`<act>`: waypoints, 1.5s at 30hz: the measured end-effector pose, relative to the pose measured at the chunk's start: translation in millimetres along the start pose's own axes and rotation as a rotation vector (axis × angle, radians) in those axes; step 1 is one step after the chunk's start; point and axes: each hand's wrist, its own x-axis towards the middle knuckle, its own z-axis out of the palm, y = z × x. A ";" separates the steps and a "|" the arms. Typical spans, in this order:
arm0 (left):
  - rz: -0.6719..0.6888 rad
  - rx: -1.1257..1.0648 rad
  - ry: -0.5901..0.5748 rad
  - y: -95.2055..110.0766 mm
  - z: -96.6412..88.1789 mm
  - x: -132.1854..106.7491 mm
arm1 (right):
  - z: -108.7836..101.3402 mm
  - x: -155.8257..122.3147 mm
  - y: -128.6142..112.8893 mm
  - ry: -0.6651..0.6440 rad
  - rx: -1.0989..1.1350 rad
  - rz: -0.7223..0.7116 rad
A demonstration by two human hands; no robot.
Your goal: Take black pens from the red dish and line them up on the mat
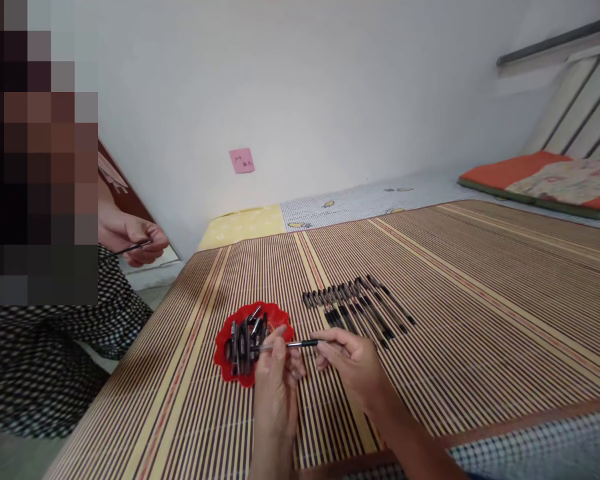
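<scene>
My left hand (276, 377) and my right hand (351, 357) hover low over a striped bamboo mat (480, 300), both pinched on one thin black pen (293, 345) held level between them. The left fingers grip its left end, the right fingers its right end. Just left of the hands a red dish (226, 357) holds several dark pen parts. Behind the right hand, a row of several black pens (360, 307) lies side by side on the mat.
At the left, another person in a checked garment holds a thin dark stick in their hands (133, 243). A pink note (242, 161) sticks to the white wall. An orange cushion (540, 175) lies at the far right.
</scene>
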 end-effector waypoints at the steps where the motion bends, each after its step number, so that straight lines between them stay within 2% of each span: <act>1: -0.018 -0.007 -0.048 1.7 0.4 -0.9 | -0.7 0.8 1.3 -0.010 0.011 0.012; 3: -0.034 -0.002 -0.095 2.7 0.9 -1.8 | -1.4 1.8 3.5 -0.021 0.022 0.034; 4: -0.028 0.006 -0.083 1.8 0.9 -1.6 | -1.1 1.6 4.2 -0.018 0.013 0.035; 7: 0.004 -0.001 0.050 -3.1 0.0 0.9 | 2.3 -1.4 3.5 0.015 -0.058 -0.034; 9: 0.006 -0.016 0.095 -4.8 -0.3 2.2 | 4.7 -3.7 1.3 0.015 -0.101 -0.085; 13: -0.017 -0.020 0.013 -1.6 -0.6 1.7 | 4.9 -4.3 -2.4 -0.007 -0.111 -0.072; 15: -0.011 -0.027 0.008 0.3 -2.4 2.3 | 2.7 -3.5 -3.3 -0.004 -0.114 -0.054; 23: 0.067 -0.127 0.232 11.5 -17.9 15.0 | -16.8 2.7 -11.3 0.064 -0.187 -0.015; 27: 0.068 -0.172 0.295 19.9 -21.1 19.0 | -26.6 9.3 -9.3 0.102 -0.102 0.031; 31: 0.099 -0.208 0.320 18.2 -29.4 22.6 | -31.1 12.1 -6.2 0.124 0.027 0.113; 34: 0.109 -0.187 0.275 13.1 -31.9 22.0 | -28.1 11.7 -1.5 0.156 0.208 0.170; 37: 0.059 -0.083 0.142 8.4 -24.3 15.7 | -16.7 8.9 5.8 0.140 0.319 0.225; 41: 0.029 0.008 0.035 5.6 -10.1 7.2 | 2.4 2.5 13.1 0.075 0.273 0.226; 45: 0.049 -0.012 0.074 7.0 -6.6 7.8 | 11.1 -1.5 15.5 0.051 0.145 0.141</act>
